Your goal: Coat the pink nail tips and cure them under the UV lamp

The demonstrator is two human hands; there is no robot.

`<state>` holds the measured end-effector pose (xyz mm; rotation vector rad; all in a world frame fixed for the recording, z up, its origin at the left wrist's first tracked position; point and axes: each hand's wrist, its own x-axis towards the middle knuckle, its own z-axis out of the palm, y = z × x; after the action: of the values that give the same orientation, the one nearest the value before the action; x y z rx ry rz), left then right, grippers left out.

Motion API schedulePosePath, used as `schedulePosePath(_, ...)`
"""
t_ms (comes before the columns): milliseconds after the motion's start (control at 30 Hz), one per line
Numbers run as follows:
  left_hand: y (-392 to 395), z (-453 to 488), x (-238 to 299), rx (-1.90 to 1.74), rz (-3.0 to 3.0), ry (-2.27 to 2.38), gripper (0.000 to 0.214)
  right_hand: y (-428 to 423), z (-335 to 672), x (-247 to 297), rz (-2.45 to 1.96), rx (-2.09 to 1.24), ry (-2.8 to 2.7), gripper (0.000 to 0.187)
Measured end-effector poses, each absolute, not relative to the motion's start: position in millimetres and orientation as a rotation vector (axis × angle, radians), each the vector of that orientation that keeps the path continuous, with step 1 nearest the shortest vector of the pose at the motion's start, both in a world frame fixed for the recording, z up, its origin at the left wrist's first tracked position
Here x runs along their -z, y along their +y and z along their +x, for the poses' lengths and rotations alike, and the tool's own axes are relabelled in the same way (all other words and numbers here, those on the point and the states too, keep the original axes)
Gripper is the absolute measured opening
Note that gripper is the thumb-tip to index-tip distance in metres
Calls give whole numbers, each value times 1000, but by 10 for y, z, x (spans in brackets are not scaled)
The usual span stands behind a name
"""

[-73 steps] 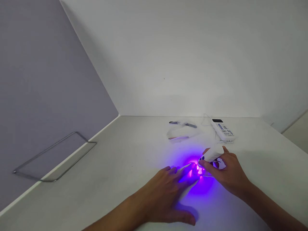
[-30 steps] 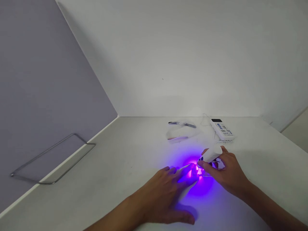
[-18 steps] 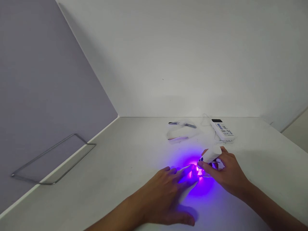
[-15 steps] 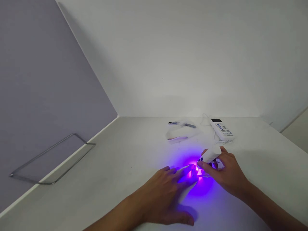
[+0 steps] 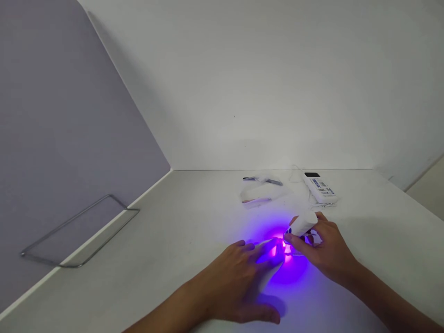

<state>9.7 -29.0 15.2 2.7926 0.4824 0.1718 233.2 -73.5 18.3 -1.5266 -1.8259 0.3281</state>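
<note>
On the near right half of the white tabletop [image 5: 180, 231], both hands meet at a pool of violet light. The right hand [image 5: 329, 247] is closed around a white lamp [image 5: 303, 224], its thumb by the dark marks near the lit end. The left hand [image 5: 234, 280] lies palm down to the left, gripping nothing that shows: its fingers are spread and reach into the glow, and its thumb stands out toward the near side. Whether the fingertips of the two hands touch is lost in the glare.

The work looks under way: the lamp is on and its beam falls on a pale piece [image 5: 287, 249] at the left fingertips. How much of the lighting is done and how much is left cannot be judged, since the brightness washes out the piece's outline and surface.

The lamp is smooth and rounded, probably plastic, and tilts down to the left. Farther off, a glossy white device [image 5: 319, 187] has a flat, round-cornered body, a dark end and printed labels, with a thin white cord loosely looped beside it. To its left lies crinkled, see-through wrapping [image 5: 258, 190] with slim dark strips. At far left, a grey metal wire frame [image 5: 65, 224] forms an angular loop.
</note>
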Motion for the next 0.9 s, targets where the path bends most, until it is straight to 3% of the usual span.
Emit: schedulePosePath(900, -280, 76, -127, -182, 2805, 474, 69, -727, 2334, -171, -1513, -340, -1812, 25)
